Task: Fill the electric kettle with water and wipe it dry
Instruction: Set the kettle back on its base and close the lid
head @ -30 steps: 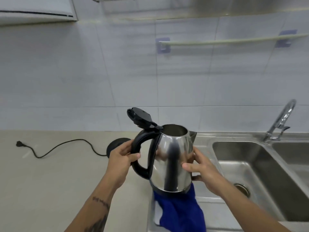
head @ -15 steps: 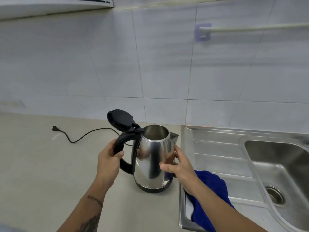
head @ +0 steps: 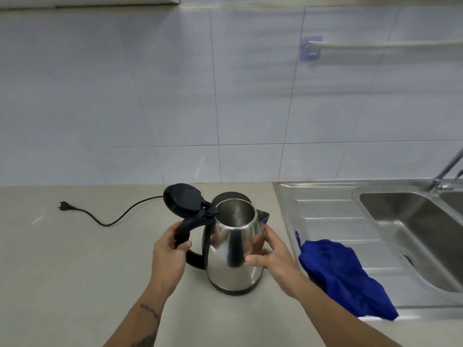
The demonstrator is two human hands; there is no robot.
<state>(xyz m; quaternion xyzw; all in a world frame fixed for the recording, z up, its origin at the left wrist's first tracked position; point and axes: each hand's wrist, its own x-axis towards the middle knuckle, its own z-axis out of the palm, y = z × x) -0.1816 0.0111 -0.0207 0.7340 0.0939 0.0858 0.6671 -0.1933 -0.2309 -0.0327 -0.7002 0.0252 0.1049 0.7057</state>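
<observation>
A shiny steel electric kettle (head: 234, 249) stands upright on the beige counter (head: 75, 271), its black lid (head: 183, 199) flipped open. My left hand (head: 170, 256) is wrapped around the black handle. My right hand (head: 271, 254) presses flat against the kettle's right side. The round black kettle base (head: 231, 196) peeks out just behind the kettle. A blue cloth (head: 343, 276) lies crumpled on the sink's draining board, right of my right forearm.
The steel sink (head: 411, 229) and its draining board (head: 325, 211) fill the right side, with the tap (head: 446, 174) at the far right edge. The base's black cord and plug (head: 65, 206) trail left across the counter. A tiled wall with a towel rail (head: 375, 45) rises behind.
The kettle has come left from above the draining board and cloth and now stands on the counter in front of its base. Both hands stayed on it.
</observation>
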